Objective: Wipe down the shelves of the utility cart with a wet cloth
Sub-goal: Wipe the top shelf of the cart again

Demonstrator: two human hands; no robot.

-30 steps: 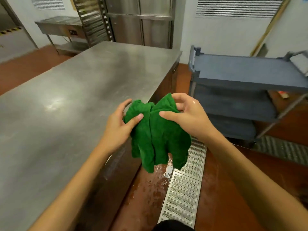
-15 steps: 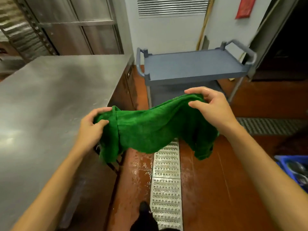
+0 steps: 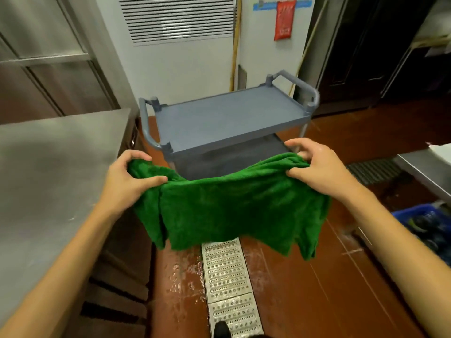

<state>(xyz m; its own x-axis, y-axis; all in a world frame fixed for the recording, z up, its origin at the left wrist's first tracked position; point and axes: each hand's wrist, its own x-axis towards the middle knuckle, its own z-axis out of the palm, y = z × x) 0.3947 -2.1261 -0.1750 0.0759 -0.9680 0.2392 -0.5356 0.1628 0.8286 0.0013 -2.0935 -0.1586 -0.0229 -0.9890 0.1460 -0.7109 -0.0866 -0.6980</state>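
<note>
while each hand — left hand (image 3: 127,178), right hand (image 3: 319,167) — grips it, green cloth (image 3: 231,203) hangs before cart (image 3: 227,118).

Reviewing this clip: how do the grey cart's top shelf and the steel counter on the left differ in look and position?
The cart's top shelf is matte blue-grey with a raised rim and handles at both ends; the steel counter is shiny, reflective metal with a flat edge. The shelf stands ahead, beyond the green cloth; the counter runs along the person's left side. Both look bare on top, and neither is touched by the cloth.
</note>
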